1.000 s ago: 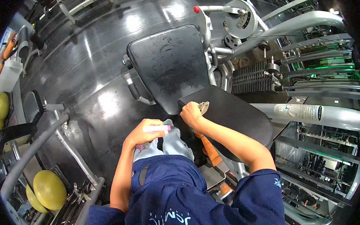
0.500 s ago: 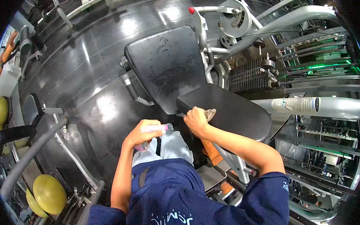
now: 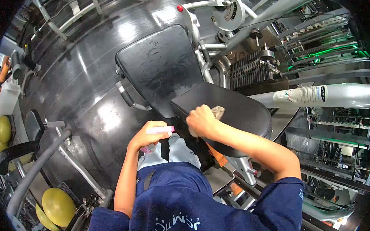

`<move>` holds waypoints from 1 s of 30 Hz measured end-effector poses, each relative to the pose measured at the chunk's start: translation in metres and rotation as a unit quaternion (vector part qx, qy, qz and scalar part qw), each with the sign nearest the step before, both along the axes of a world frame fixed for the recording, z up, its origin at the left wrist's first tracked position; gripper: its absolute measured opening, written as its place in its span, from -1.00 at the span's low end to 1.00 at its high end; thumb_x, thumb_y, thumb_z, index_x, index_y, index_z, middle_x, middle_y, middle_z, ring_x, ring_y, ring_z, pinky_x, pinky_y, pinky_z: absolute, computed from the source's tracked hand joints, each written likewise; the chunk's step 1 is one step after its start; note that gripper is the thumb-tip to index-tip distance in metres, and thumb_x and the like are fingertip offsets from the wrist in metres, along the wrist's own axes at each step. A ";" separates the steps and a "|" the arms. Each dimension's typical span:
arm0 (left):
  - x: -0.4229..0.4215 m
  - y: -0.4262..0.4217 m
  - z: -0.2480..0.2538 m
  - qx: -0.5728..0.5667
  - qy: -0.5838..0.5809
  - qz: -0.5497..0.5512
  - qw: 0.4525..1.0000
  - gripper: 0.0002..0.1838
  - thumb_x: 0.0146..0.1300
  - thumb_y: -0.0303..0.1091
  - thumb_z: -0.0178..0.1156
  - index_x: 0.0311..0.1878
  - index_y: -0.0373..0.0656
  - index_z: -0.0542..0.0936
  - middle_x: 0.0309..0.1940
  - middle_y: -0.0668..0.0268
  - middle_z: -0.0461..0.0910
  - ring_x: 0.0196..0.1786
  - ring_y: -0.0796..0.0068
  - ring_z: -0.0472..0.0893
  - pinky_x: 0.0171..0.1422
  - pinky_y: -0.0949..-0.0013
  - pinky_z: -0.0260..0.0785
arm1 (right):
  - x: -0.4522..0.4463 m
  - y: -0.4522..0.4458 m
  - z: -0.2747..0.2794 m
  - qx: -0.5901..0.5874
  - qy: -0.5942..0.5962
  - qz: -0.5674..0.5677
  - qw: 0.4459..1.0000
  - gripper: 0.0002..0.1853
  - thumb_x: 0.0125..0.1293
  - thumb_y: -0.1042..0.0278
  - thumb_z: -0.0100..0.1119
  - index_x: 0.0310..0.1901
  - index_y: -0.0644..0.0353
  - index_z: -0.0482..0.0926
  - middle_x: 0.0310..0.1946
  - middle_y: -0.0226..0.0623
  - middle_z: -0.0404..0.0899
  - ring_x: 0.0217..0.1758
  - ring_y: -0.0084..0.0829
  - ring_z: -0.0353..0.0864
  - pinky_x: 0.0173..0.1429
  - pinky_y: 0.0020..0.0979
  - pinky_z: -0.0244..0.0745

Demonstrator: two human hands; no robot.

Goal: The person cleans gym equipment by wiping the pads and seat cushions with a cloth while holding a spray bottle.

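My left hand point(image 3: 149, 135) is closed round a spray bottle with a white and pink spray head point(image 3: 160, 130). The bottle's body is mostly hidden below the fingers. My right hand point(image 3: 201, 121) is closed on a beige cloth point(image 3: 218, 112), part of which sticks out beyond the knuckles. That hand is at the near edge of the black rounded pad point(image 3: 240, 110) of a gym machine. Behind it stands the machine's larger black pad point(image 3: 160, 65), with faint smudges on its surface.
A weight stack point(image 3: 253, 73) and a thick silver frame tube point(image 3: 347, 95) are on the right. Beyond the pads sits a round silver plate point(image 3: 228, 11). Yellow balls point(image 3: 58, 206) and another machine's grey bar point(image 3: 37, 170) are at left. A padded handle point(image 3: 127, 96) juts over the black floor.
My right hand has shifted with the cloth along the rounded pad's near edge. My left hand still grips the spray bottle. The view has turned slightly, moving the machine left.
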State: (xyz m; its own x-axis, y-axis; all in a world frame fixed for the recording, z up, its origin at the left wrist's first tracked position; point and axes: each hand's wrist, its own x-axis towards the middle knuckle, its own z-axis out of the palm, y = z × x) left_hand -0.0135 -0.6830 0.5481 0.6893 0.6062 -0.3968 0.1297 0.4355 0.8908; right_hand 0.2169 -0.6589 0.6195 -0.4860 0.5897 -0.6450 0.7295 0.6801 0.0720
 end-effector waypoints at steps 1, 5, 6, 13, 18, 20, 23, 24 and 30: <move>0.004 0.001 0.003 0.001 0.000 0.003 1.000 -0.75 0.30 -0.14 0.37 -0.31 -0.13 0.65 -0.60 0.51 0.48 -0.63 0.71 0.44 -0.56 0.52 0.24 | 0.005 0.006 -0.013 0.032 0.036 0.022 0.999 -0.85 0.21 0.24 0.28 -0.31 0.00 0.81 -0.25 -0.26 0.80 -0.16 -0.28 0.81 -0.19 -0.23 0.63; 0.014 0.000 0.013 -0.019 0.013 0.008 1.000 -0.75 0.31 -0.14 0.37 -0.34 -0.12 0.64 -0.62 0.52 0.46 -0.62 0.72 0.43 -0.56 0.51 0.24 | 0.024 0.018 -0.018 -0.010 0.098 -0.025 0.995 -0.82 0.11 0.19 0.37 -0.29 0.03 0.80 -0.26 -0.18 0.78 -0.12 -0.19 0.80 -0.12 -0.20 0.66; 0.017 -0.001 0.013 -0.019 0.016 0.007 1.000 -0.75 0.31 -0.14 0.37 -0.34 -0.12 0.64 -0.62 0.52 0.46 -0.62 0.72 0.43 -0.56 0.51 0.24 | 0.028 0.021 -0.001 -0.061 0.080 -0.060 0.993 -0.78 0.07 0.17 0.40 -0.25 0.00 0.81 -0.26 -0.16 0.78 -0.10 -0.15 0.80 -0.08 -0.18 0.67; 0.038 0.001 0.016 -0.011 0.016 0.016 1.000 -0.70 0.33 -0.12 0.35 -0.38 -0.15 0.61 -0.63 0.47 0.47 -0.62 0.68 0.45 -0.55 0.50 0.24 | 0.090 0.057 0.042 -0.300 0.086 -0.150 0.938 -0.40 -0.04 -0.23 0.51 0.08 -0.25 0.75 -0.08 -0.23 0.78 0.01 -0.14 0.76 0.13 -0.17 0.62; 0.048 0.003 0.024 -0.009 0.007 0.035 0.999 -0.70 0.32 -0.13 0.35 -0.38 -0.16 0.62 -0.62 0.47 0.46 -0.61 0.68 0.46 -0.55 0.50 0.24 | 0.096 0.073 -0.030 -0.268 0.163 -0.161 0.936 -0.48 0.03 -0.24 0.47 0.06 -0.37 0.74 -0.09 -0.27 0.79 0.02 -0.16 0.76 0.13 -0.18 0.62; 0.050 0.002 0.027 0.008 0.030 0.039 0.999 -0.71 0.31 -0.13 0.38 -0.35 -0.15 0.62 -0.58 0.50 0.48 -0.59 0.71 0.43 -0.52 0.50 0.25 | 0.080 0.077 -0.049 -0.226 0.130 -0.159 0.952 -0.50 0.07 -0.24 0.44 0.09 -0.44 0.72 -0.10 -0.27 0.79 0.02 -0.16 0.76 0.11 -0.16 0.62; 0.053 0.000 0.029 -0.002 0.023 0.064 0.998 -0.70 0.31 -0.13 0.38 -0.37 -0.15 0.60 -0.58 0.51 0.48 -0.59 0.71 0.44 -0.53 0.50 0.26 | 0.078 0.073 -0.055 -0.199 0.158 -0.114 0.960 -0.58 0.12 -0.17 0.42 0.03 -0.33 0.74 -0.18 -0.29 0.79 -0.05 -0.16 0.76 0.05 -0.16 0.61; 0.052 -0.002 0.028 -0.003 0.025 0.067 0.997 -0.70 0.31 -0.13 0.38 -0.37 -0.15 0.60 -0.58 0.51 0.48 -0.59 0.71 0.44 -0.53 0.50 0.26 | 0.079 0.073 -0.049 -0.215 0.154 -0.103 0.959 -0.59 0.12 -0.15 0.43 0.01 -0.32 0.74 -0.18 -0.28 0.79 -0.06 -0.14 0.76 0.04 -0.16 0.61; 0.057 -0.001 0.020 -0.015 0.028 0.099 0.995 -0.70 0.31 -0.12 0.38 -0.39 -0.13 0.60 -0.60 0.50 0.48 -0.60 0.72 0.44 -0.54 0.51 0.25 | 0.134 0.073 0.007 -0.394 0.217 -0.111 0.886 -0.59 0.12 -0.08 0.46 0.03 -0.27 0.76 -0.10 -0.32 0.79 -0.01 -0.22 0.76 0.12 -0.25 0.60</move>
State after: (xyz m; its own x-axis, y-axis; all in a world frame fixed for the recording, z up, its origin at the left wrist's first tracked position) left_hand 0.0434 -0.6839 0.5679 0.5344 0.7146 -0.4514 0.0881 0.4841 0.8706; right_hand 0.3504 -0.5854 0.6263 -0.7174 0.1526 -0.6797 0.6946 0.2304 -0.6815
